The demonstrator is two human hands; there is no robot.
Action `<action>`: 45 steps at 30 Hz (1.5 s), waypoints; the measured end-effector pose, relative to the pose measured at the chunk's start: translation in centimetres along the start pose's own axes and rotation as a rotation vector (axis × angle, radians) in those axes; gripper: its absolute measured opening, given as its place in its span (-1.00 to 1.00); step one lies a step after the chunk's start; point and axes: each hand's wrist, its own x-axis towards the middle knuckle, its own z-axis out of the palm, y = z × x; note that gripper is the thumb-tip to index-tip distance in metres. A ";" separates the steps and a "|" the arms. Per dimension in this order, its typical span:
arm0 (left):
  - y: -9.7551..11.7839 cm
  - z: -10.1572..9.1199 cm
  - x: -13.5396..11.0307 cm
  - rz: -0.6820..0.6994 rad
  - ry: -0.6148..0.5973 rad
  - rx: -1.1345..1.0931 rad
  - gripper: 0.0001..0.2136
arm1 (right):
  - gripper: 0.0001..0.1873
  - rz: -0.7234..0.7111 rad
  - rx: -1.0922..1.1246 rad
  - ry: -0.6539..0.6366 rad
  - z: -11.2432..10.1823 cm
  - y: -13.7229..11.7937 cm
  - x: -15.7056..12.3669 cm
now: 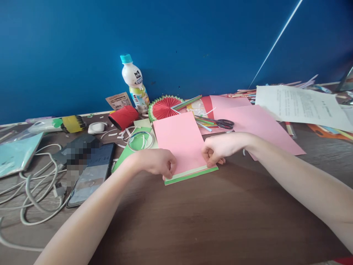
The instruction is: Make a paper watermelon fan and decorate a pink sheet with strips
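Note:
A pink sheet of paper (179,138) lies in front of me, with a pale strip and a green strip (190,175) along its near edge. My left hand (161,163) pinches the near left corner, thumb on top. At the near right corner my right hand (216,151) grips the paper between thumb and curled fingers. Both hands rest low at the table. Just left of the sheet are a roll of clear tape (140,141) and green paper (127,154). Behind it a red, green-edged pleated paper fan (167,107) leans near the wall.
Black-handled scissors (224,123) lie behind my right hand, near larger pink sheets (264,129). A bottle (135,84) and a red roll (123,117) stand toward the wall. On the left are a phone (93,176) and white cables (27,195). A printed sheet (300,105) lies far right.

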 end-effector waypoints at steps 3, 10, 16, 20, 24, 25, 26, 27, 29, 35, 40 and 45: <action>0.0 0.0 0.0 0.010 -0.002 0.006 -0.90 | -0.76 0.005 -0.004 -0.001 0.0 0.0 0.0; -0.1 0.1 0.0 0.010 0.002 0.031 -0.91 | -0.77 0.004 -0.093 0.011 0.0 -0.2 0.0; -0.1 0.1 0.0 -0.001 0.001 0.031 -0.91 | -0.72 -0.008 -0.125 0.013 0.1 -0.2 -0.1; -0.1 0.1 0.0 0.003 0.002 0.026 -0.91 | -0.71 -0.004 -0.088 0.002 0.1 -0.1 -0.1; 0.0 0.1 0.0 0.009 0.009 0.039 -0.91 | -0.69 -0.011 -0.057 -0.015 0.0 0.0 0.1; 0.0 0.1 0.0 0.010 0.010 0.043 -0.91 | -0.68 -0.008 -0.047 -0.021 0.0 0.1 0.1; 0.0 0.1 0.0 0.012 0.010 0.045 -0.91 | -0.67 -0.006 -0.037 -0.026 0.0 0.1 0.1; -0.1 0.1 0.1 0.015 0.010 0.048 -0.91 | -0.67 -0.005 -0.027 -0.029 0.0 0.1 0.1; -0.1 0.2 0.1 0.013 0.008 0.051 -0.91 | -0.66 -0.006 -0.012 -0.030 0.0 0.2 0.1; -0.3 0.2 0.1 0.012 0.007 0.033 -0.91 | -0.67 -0.009 -0.006 -0.027 0.0 0.3 0.1; -0.2 0.1 0.0 0.016 -0.006 0.009 -0.91 | -0.67 -0.013 -0.023 -0.028 0.0 0.3 0.1; -0.1 0.1 -0.1 0.023 -0.018 -0.017 -0.92 | -0.67 -0.011 -0.022 -0.033 0.0 0.2 0.1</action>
